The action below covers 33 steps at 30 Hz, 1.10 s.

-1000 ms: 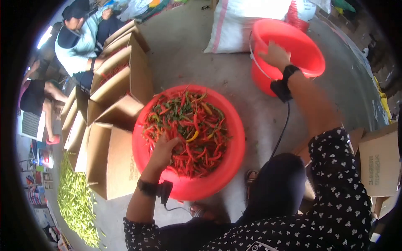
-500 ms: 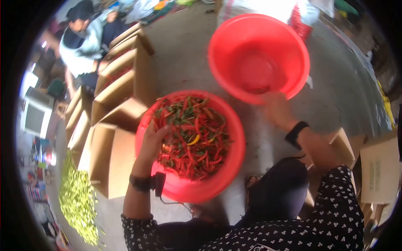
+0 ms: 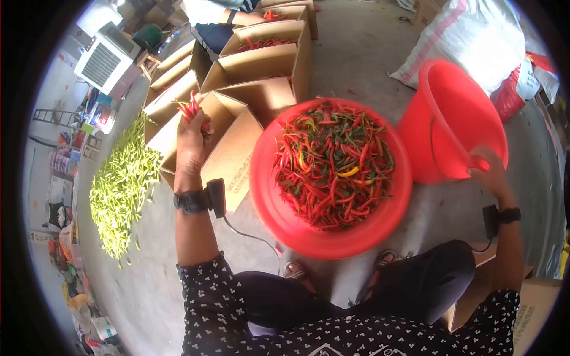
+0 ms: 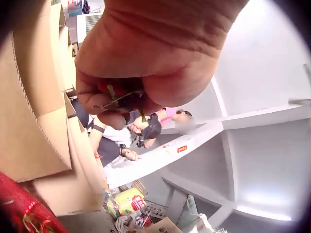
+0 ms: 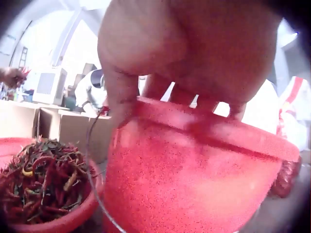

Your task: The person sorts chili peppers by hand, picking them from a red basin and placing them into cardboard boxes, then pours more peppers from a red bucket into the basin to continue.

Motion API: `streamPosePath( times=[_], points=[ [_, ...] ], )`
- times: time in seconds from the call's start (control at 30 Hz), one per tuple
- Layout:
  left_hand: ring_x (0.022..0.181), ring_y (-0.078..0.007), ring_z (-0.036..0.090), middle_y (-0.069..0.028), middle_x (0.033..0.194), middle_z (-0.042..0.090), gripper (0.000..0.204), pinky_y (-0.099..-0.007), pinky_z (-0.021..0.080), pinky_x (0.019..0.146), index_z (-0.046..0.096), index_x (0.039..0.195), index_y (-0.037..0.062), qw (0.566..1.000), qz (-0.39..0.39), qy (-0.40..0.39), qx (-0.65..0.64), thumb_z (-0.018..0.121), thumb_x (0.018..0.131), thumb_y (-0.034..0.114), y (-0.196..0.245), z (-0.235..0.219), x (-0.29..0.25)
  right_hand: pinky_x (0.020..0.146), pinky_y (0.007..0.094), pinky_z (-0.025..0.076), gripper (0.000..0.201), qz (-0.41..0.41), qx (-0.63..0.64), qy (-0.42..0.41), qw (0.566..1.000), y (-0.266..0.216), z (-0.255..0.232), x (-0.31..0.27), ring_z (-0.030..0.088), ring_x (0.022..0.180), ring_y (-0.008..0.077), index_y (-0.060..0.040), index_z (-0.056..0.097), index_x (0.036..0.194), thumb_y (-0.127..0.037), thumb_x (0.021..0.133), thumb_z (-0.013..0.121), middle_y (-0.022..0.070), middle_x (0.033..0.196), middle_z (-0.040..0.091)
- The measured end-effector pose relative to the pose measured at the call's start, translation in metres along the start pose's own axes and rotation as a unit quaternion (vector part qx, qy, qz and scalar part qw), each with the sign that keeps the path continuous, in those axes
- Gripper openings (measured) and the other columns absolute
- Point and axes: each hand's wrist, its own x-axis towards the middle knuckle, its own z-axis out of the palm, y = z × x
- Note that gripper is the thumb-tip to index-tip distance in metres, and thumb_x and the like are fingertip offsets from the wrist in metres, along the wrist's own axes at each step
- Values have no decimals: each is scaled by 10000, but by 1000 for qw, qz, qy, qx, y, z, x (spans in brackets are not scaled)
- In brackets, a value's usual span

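Note:
A bunch of red chili peppers (image 3: pixel 190 108) is held in my left hand (image 3: pixel 191 142), raised beside an open cardboard box (image 3: pixel 234 163). From below, the left wrist view shows pepper stems (image 4: pixel 119 99) poking out of the curled fingers. My right hand (image 3: pixel 491 172) grips the near rim of a red bucket (image 3: pixel 424 136). In the right wrist view its fingers go over the rim and its thumb (image 5: pixel 124 97) lies on the outer wall. Between my hands stands a red basin (image 3: pixel 264 172), heaped with red chilies (image 3: pixel 332 202) and green leaves, a yellow one among them.
More open boxes (image 3: pixel 261 65), some with red chilies inside, line up beyond, where another person's arm (image 3: pixel 246 18) reaches in. Green peppers (image 3: pixel 122 184) are spread on the floor at left. A white sack (image 3: pixel 463 41) stands behind the bucket, and a cardboard flap (image 3: pixel 537 308) is at lower right.
My left hand has risen from the basin with red chilies and moved left to the box. My right hand, earlier over the bucket, now grips its rim. The head view has turned left.

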Motion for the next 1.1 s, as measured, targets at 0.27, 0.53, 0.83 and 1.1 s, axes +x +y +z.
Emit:
streamPosePath(
  times=[0.27, 0.53, 0.83, 1.1],
  points=[
    [520, -108, 474, -24, 655, 493, 121, -238, 345, 437, 480, 803, 69, 995, -28, 96, 15, 483, 856, 178, -24, -44, 7, 815, 349, 475, 350, 446, 536, 164, 698, 134, 21, -31, 547, 995, 207, 4, 529, 1063, -196, 789, 616, 128, 1053, 554],
    [538, -145, 499, -32, 658, 484, 114, -245, 385, 457, 489, 800, 69, 975, -111, 51, -186, 509, 849, 169, -42, -45, 6, 741, 298, 468, 238, 255, 519, 378, 723, 15, -16, 53, 575, 793, 178, 30, 536, 1001, -58, 780, 545, 70, 884, 598],
    [521, -123, 476, -38, 605, 485, 244, -237, 353, 440, 489, 684, 64, 985, -95, -23, -139, 501, 869, 223, -50, 7, 12, 456, 332, 372, 184, -29, -44, 310, 949, -186, 7, 10, 494, 502, 212, -29, 505, 757, -109, 699, 660, 103, 577, 471],
    [513, -92, 454, -12, 658, 486, 135, -217, 354, 437, 490, 838, 61, 987, -61, -80, -122, 496, 855, 195, -54, 26, 13, 447, 315, 388, 117, -378, -131, -26, 916, -239, 81, -26, 482, 555, 179, -136, 445, 648, -167, 599, 546, 16, 630, 419]
  ],
)
